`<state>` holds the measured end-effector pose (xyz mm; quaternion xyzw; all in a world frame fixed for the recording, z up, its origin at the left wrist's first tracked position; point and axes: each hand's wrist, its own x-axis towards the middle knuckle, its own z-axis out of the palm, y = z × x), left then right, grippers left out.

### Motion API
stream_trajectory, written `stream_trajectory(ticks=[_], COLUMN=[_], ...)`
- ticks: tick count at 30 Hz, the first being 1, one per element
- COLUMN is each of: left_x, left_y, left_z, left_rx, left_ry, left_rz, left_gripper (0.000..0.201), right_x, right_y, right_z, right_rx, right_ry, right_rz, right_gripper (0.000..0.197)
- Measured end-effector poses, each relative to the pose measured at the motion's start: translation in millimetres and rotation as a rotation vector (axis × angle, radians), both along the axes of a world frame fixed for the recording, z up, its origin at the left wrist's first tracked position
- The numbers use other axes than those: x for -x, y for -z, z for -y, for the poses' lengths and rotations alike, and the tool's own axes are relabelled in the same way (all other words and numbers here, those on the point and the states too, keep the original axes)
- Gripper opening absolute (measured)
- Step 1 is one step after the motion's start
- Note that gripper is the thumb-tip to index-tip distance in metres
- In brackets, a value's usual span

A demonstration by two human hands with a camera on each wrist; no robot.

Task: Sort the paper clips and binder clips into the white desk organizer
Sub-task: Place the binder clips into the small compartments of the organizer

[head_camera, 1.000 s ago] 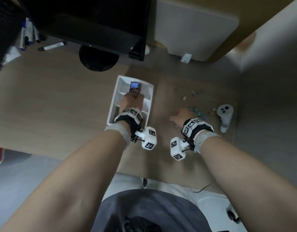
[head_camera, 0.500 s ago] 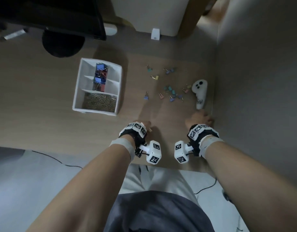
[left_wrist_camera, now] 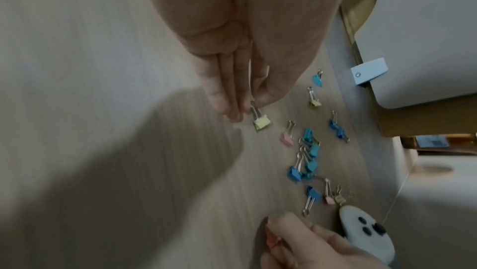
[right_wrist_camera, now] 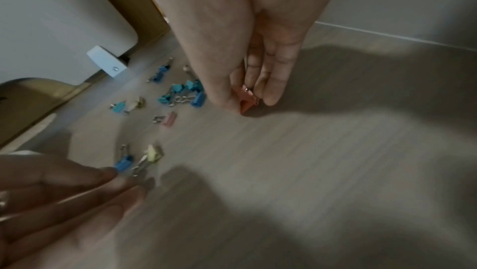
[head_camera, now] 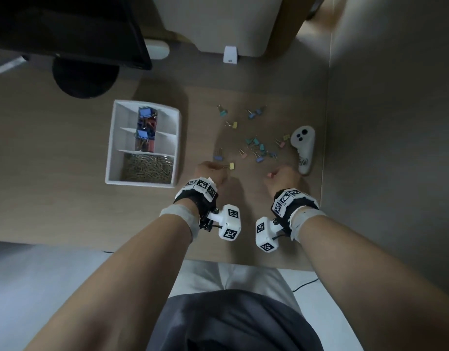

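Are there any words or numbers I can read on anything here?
No readable words or numbers.
White controller: a dark squiggle near its lower end, too blurred to read.
Wrist bands on the left hand and right hand: black-and-white square code patterns, not letters.

Monitor cut off by top edge; left hand blurred in right wrist view
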<state>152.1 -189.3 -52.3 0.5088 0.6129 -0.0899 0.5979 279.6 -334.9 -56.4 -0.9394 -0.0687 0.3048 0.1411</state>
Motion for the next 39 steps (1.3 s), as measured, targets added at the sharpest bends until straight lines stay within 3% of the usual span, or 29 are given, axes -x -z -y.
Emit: stream_trajectory(ticks=[2, 7, 11, 14, 17, 20, 22, 25, 28, 32, 34, 36, 39], left_x=[4.6, 13.1, 31.1, 51.1, 76.6, 96.7, 110.0, 126.8, 135.2, 138.4, 138.3, 135.6, 124.6], left_y=[-6.1, -36.5, -47.6, -62.3, -75.6, -74.9, -66.2, -49.0, -31.9, -27.4, -25.7, -24.6, -24.4], left_z=[-9.5, -42.4, -91.7, -134.6, -167.7, -189.8, -204.4, -222.5, -228.6, -234.4, -236.1, -235.6, -229.9], left_rx=[0.004, -0.027, -0.164, -0.235, -0.368, -0.441, -0.432, -0.378, -0.312, -0.259, -0.268, -0.285, -0.316], left_ry=[-0.014, -0.135, -0.192, -0.268, -0.245, -0.241, -0.214, -0.094, 0.023, 0.040, 0.046, 0.059, 0.081], left_rz=[0.021, 0.051, 0.003, -0.042, -0.133, -0.177, -0.176, -0.167, -0.157, -0.124, -0.128, -0.142, -0.144], left_gripper=[0.027, 0.012, 0.014, 0.024, 0.018, 0.017, 0.029, 0.047, 0.033, 0.026, 0.024, 0.023, 0.020], right_x=[2.3, 13.1, 28.2, 42.5, 60.8, 74.2, 82.2, 91.8, 96.7, 99.1, 95.0, 90.0, 84.4], right_y=[-11.6, -33.3, -51.1, -60.2, -60.9, -58.4, -53.3, -49.1, -45.7, -41.3, -40.7, -38.4, -35.7], right_z=[-21.0, -96.2, -162.0, -205.2, -240.5, -267.9, -282.9, -297.9, -303.7, -296.9, -287.3, -274.3, -252.4], right_rx=[-0.079, -0.369, -0.488, -0.478, -0.447, -0.401, -0.344, -0.265, -0.281, -0.312, -0.254, -0.195, -0.122], right_ry=[-0.003, -0.098, -0.223, -0.331, -0.313, -0.266, -0.301, -0.301, -0.227, -0.161, -0.157, -0.092, -0.043], right_rz=[-0.033, -0.151, -0.201, -0.232, -0.291, -0.304, -0.284, -0.235, -0.189, -0.083, -0.028, -0.038, -0.084], right_gripper=[0.002, 0.017, 0.012, 0.020, 0.026, 0.046, 0.050, 0.050, 0.042, 0.040, 0.026, 0.018, 0.023])
